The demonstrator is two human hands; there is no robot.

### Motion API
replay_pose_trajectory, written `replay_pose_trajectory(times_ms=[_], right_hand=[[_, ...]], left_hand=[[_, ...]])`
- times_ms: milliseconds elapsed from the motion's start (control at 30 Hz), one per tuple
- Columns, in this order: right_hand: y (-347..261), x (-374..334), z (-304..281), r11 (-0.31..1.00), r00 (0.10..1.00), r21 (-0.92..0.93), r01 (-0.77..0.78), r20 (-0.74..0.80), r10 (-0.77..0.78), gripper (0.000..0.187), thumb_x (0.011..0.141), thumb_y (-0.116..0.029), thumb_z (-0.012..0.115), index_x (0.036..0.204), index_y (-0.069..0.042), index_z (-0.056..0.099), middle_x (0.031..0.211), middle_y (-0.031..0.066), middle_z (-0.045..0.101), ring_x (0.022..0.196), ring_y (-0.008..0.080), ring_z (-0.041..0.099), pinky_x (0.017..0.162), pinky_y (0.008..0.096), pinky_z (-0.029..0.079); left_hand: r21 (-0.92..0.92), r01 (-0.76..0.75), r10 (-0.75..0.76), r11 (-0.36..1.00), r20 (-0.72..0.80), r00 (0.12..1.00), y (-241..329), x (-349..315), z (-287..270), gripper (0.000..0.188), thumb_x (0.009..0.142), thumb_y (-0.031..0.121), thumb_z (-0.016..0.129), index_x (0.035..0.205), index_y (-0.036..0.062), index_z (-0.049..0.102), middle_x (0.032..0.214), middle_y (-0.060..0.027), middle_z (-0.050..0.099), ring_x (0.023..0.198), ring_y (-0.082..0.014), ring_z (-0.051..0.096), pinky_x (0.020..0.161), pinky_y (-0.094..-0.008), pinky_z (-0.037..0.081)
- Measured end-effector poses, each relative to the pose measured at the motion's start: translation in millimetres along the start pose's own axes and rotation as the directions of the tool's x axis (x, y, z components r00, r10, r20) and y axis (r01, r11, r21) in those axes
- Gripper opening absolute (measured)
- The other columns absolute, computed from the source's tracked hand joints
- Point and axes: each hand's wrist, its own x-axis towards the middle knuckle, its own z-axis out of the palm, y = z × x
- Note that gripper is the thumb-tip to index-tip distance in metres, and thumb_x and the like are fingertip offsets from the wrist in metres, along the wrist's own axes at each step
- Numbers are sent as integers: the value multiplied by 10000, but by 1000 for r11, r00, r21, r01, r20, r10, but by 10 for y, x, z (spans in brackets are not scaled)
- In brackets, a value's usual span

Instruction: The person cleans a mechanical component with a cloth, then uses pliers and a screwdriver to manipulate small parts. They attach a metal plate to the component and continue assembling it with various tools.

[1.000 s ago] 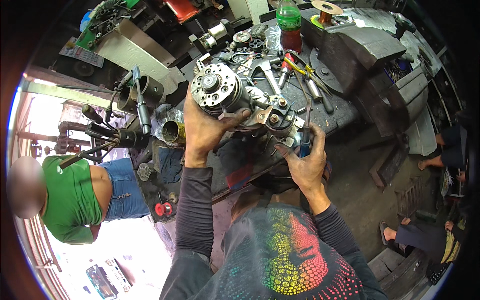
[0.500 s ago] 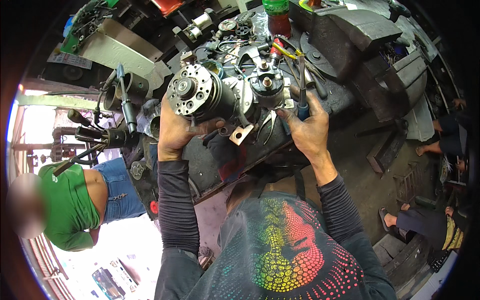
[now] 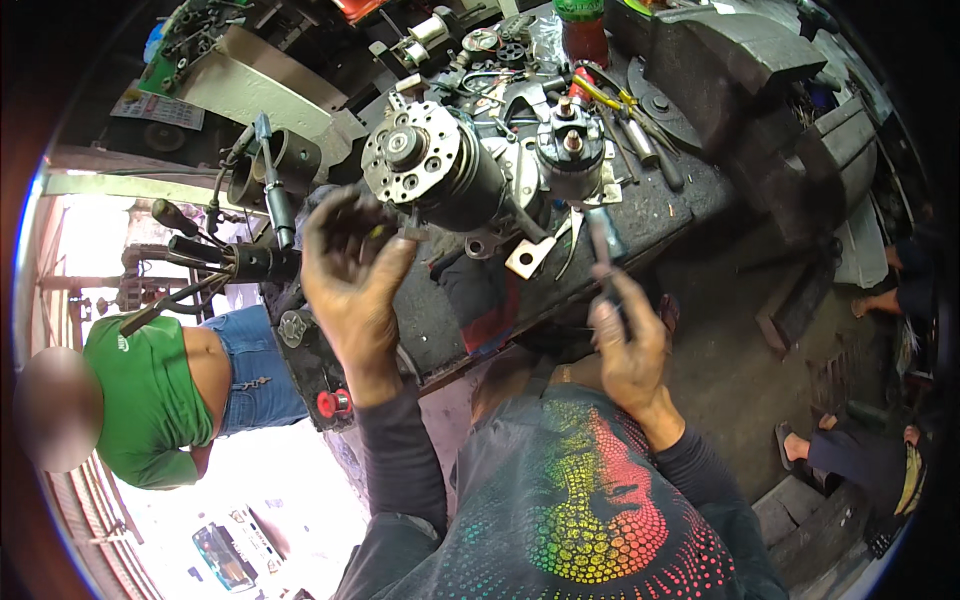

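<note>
The round grey metal starter motor, left unheld at the cluttered dark surface edge, could be toppled, since the left hand is spread empty while the right hand is closed around a blue-handled tool.

A single head-worn fisheye view looks steeply down from above the person's chest, close to the table edge. It faces forward over the starter motor; forearms enter from below, and straight edges bend at the dark rim.

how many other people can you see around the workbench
2, maybe more out of view. A person in a green shirt stands left of the workbench; a seated person's legs show at lower right.
</note>
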Motion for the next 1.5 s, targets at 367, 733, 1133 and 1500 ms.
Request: replay_pose_trajectory(times_ms=[367,733,1133,1500], right_hand=[[-524,178,388,939,946,-112,324,40,-321,450,932,-79,761,1344,42,630,1116,245,725,977,390,743,843,398,580],[-560,306,265,939,953,-178,294,-17,-302,398,937,-99,760,1297,48,677,1166,254,740,1059,384,748,903,396,574],[-732,347,272,892,942,-314,324,20,-335,332,976,-163,695,1255,17,687,974,180,732,818,392,730,701,453,585],[-1617,343,222,341,936,-896,285,183,-301,85,901,-145,643,849,-79,642,699,89,679,571,239,708,545,383,567]], left_hand=[[-384,200,-155,902,146,977,152,-200,205,289,1077,99,581,1312,-68,606,1213,-244,714,1062,-322,746,923,-433,641],[-638,280,-183,717,215,959,196,-290,183,319,960,-95,634,1272,-83,572,1226,-267,687,1088,-343,734,927,-450,646],[265,-268,283,926,-19,959,156,-253,346,160,967,66,780,1080,-19,705,961,-52,738,851,-107,680,789,-252,551],[179,-663,432,727,631,644,201,926,319,319,1067,208,632,1162,-68,761,1177,-129,742,1077,-197,687,1032,-326,506]])
